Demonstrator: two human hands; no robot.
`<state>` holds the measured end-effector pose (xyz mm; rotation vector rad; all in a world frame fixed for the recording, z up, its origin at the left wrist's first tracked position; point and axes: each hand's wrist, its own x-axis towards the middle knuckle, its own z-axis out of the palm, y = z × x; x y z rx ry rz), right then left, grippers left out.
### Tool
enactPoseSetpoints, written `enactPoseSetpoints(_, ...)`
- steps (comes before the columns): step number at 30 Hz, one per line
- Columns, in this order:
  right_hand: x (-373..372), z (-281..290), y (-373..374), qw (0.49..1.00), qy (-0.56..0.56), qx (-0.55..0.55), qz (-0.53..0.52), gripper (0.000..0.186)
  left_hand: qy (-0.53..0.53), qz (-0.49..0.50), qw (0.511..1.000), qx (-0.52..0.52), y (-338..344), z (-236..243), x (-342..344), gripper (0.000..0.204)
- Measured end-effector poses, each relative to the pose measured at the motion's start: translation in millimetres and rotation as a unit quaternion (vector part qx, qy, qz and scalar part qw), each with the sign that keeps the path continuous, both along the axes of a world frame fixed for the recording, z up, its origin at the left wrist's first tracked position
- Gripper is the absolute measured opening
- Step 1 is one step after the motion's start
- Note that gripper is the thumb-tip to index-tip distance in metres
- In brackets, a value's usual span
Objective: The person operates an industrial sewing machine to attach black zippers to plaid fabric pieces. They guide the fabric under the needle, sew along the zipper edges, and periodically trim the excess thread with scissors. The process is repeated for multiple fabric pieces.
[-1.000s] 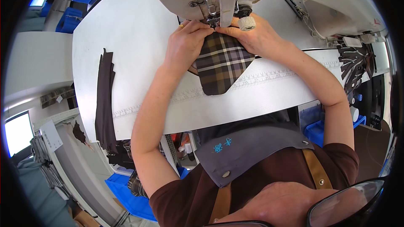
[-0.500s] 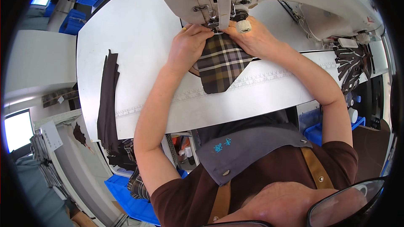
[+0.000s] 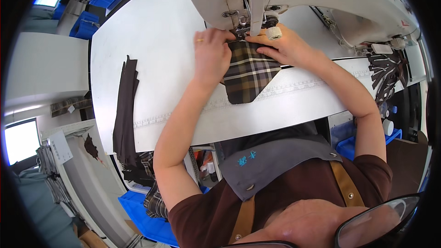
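A brown, black and white plaid fabric piece [image 3: 250,76] lies flat below the needle, its far edge at the presser foot [image 3: 240,33] of a white sewing machine [image 3: 209,0]. On its far left side, my left hand [image 3: 210,57] is bent over the edge, forefinger by the foot and thumb against the cloth; it is slightly blurred. My right hand [image 3: 287,47] grips the far right edge, forefinger reaching toward the foot and thumb lying on the fabric. The machine head hides part of the cloth's far edge.
Dark fabric strips [image 3: 126,110] hang over the left table edge. A printed ruler scale [image 3: 294,89] crosses the white table [image 3: 151,50]. At the right lies a bundle of dark strips [image 3: 383,71]. Blue bins [image 3: 149,216] stand below the table.
My left hand has shifted along the fabric's left edge, its fingers spreading a little from the cloth. My right thumb now shows on top of the fabric. The whole view has shifted slightly.
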<state>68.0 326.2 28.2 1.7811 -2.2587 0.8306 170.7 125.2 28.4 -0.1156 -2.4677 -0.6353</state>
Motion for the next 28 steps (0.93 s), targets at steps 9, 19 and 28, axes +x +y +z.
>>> enactPoseSetpoints(9,-62,-12,87,0.912,0.110,0.073,-0.388,0.027,-0.021,-0.070,0.992,-0.101,-19,-9,-10,0.016)
enactPoseSetpoints(19,-79,-12,83,0.911,0.251,-0.034,-0.325,0.015,-0.020,0.024,0.999,0.005,9,-10,5,0.009)
enactPoseSetpoints(28,-50,5,79,0.907,-0.276,-0.041,-0.314,0.028,-0.187,-0.080,0.969,0.138,2,5,38,0.012)
